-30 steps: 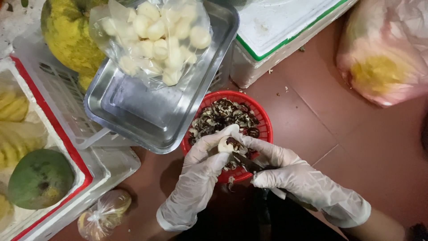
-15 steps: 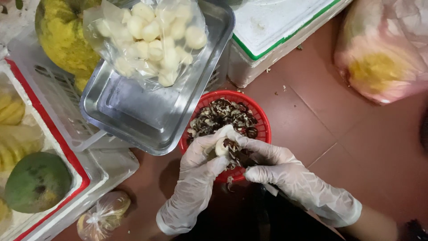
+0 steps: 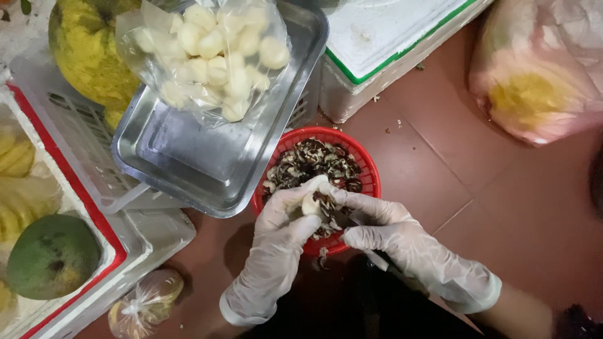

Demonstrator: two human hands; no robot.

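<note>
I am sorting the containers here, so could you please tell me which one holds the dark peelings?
The round red basket under both gloved hands; dark brown peel scraps fill it. The steel tray carries only a clear bag of pale peeled pieces.

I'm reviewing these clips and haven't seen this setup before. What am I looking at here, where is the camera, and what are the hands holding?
No machine: a head-worn camera looks down at a person's gloved hands. The left hand holds a small pale half-peeled piece; the right hand holds a knife against it. Below them a red basket holds dark peelings. Beside it a steel tray carries a clear bag of pale peeled pieces. Left, a white crate and a green fruit.
</note>
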